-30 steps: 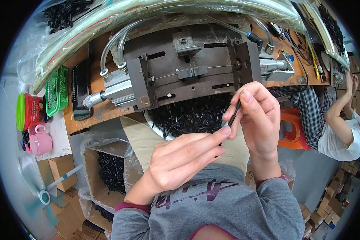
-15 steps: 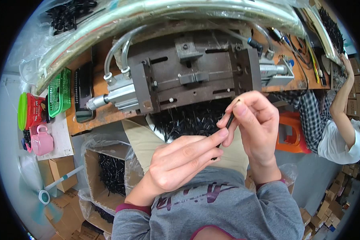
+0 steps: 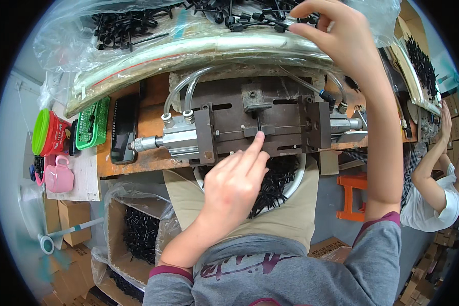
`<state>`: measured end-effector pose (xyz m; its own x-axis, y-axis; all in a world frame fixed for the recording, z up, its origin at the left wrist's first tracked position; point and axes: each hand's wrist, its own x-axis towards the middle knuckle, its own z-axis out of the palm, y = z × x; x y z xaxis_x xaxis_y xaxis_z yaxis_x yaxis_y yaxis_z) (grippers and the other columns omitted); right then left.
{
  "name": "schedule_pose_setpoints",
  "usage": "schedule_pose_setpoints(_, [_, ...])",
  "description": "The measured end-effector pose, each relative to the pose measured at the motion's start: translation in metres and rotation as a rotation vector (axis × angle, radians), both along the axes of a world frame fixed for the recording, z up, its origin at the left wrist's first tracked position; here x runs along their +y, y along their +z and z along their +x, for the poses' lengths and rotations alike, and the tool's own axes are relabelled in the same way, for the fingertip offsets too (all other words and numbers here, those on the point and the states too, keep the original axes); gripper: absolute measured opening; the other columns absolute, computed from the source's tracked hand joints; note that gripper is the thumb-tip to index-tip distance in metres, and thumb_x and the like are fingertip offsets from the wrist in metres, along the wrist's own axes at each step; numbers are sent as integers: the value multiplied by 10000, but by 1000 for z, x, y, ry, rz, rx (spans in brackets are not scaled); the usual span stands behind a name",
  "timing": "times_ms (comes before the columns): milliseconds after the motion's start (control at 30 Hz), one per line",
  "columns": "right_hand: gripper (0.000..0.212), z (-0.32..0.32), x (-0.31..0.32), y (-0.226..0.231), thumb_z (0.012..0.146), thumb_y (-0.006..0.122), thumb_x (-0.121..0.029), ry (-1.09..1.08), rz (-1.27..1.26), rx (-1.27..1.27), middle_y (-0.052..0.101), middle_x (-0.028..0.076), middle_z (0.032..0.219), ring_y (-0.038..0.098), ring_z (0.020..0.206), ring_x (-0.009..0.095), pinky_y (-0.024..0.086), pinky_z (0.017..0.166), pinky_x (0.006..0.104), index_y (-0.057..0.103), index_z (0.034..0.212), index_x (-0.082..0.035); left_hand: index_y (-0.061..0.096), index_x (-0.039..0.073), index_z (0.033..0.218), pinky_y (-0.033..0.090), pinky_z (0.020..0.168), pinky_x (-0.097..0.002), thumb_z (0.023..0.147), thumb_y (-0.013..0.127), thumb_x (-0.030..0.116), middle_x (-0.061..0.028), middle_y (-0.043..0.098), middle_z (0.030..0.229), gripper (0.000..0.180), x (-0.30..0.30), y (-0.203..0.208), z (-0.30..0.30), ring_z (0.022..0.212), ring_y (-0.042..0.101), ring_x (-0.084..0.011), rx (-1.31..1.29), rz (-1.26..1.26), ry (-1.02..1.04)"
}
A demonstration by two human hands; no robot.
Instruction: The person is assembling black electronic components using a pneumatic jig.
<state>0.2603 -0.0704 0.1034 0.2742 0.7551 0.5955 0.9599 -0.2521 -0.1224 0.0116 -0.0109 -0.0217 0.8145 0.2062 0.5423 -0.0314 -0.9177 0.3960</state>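
Observation:
My left hand (image 3: 234, 186) reaches up to a dark metal fixture (image 3: 283, 133), index finger stretched out and the others partly curled. Its fingertip touches a slim black part (image 3: 259, 124) set upright in the fixture's middle, below a metal block (image 3: 253, 98). The lower end of that part is hidden by the finger. Beyond the fixture, my right hand (image 3: 341, 33) is at a pile of black plastic parts (image 3: 229, 18), thumb and index finger curved and apart. A white-rimmed bowl (image 3: 299, 178) of similar black parts rests on my lap.
Air cylinders (image 3: 181, 136) with clear hoses flank the fixture. At left are a green basket (image 3: 103, 122), a pink cup (image 3: 59, 176) and a red tub (image 3: 54, 133). A lined carton (image 3: 118, 239) holds black parts. Another person (image 3: 433, 199) works at right, near an orange stool (image 3: 346, 196).
My hands have parted from over my lap, where they held a thin black part. The left has moved to the fixture, the right up to the far pile. A black part now stands in the fixture.

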Motion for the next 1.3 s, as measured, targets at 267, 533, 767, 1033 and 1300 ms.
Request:
schedule_pose_setpoints(267, [291,30,36,-8,814,768,-130,-98,-206,111,690,50,816,547,631,113,477,621,262,738,1101,-90,700,30,922,531,614,-291,673,816,105,-143,698,1193,285,2,0,3,653,670,-204,68,64,14])
schedule_pose_setpoints(533, [374,7,10,3,749,690,25,-42,167,293,734,138,894,682,733,141,542,693,244,676,1122,20,697,20,1023,548,625,-267,779,779,96,-159,687,1201,269,8,11,2,653,683,-182,72,-169,-74])
schedule_pose_setpoints(767, [302,-69,-28,-30,742,768,46,501,215,-51,748,81,881,651,622,158,501,539,272,740,1033,-29,588,-34,1326,601,789,-280,998,588,52,-154,688,1128,339,29,52,6,956,708,-198,-159,-1526,-309])
schedule_pose_setpoints(1033, [228,-86,-57,-61,741,751,52,393,289,76,733,95,861,670,653,194,517,579,275,728,964,7,735,-30,1010,593,735,-278,717,797,-88,-131,697,1040,305,17,35,-10,872,712,-191,-160,-612,-79])
schedule_pose_setpoints(1300, [183,-91,-81,-57,943,605,5,185,404,1024,653,58,804,524,582,28,391,515,159,641,1119,39,708,33,964,555,704,-293,713,792,86,-116,676,1250,270,2,-9,-3,814,694,-203,16,33,-5])
